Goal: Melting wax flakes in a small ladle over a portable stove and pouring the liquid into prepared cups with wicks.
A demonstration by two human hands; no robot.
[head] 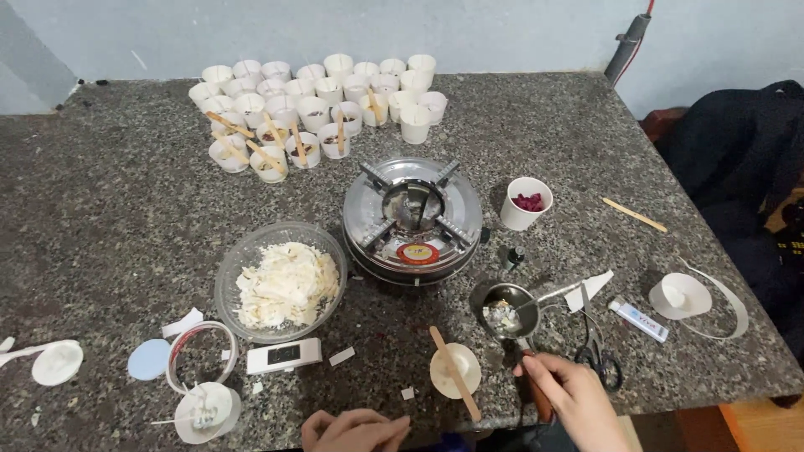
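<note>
Small metal pot [505,311] sits near the tabletop [109,209] front edge, holding white wax bits; right hand [574,393] grips its handle. Left hand [356,428] rests loosely curled at the edge, holding nothing. Bare granite lies far left. Glass bowl [280,280] holds wax flakes; a paper cup [525,203] holds red pieces.
</note>
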